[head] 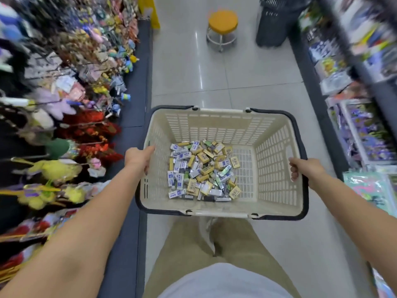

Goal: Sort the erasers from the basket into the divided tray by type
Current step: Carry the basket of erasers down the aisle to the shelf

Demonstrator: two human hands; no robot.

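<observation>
One basket (214,125), one stool (223,20), perhaps sixty erasers (202,171).

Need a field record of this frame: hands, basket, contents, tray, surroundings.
left hand: grips left rim of cream slotted plastic basket
right hand: fingers curled over the basket's right rim
contents: loose pile of wrapped erasers, white-blue, yellow and green mixed, unsorted
divided tray: not in view
ahead: round orange-topped stool on the tiled floor
sides: shop shelves of goods on both sides
</observation>
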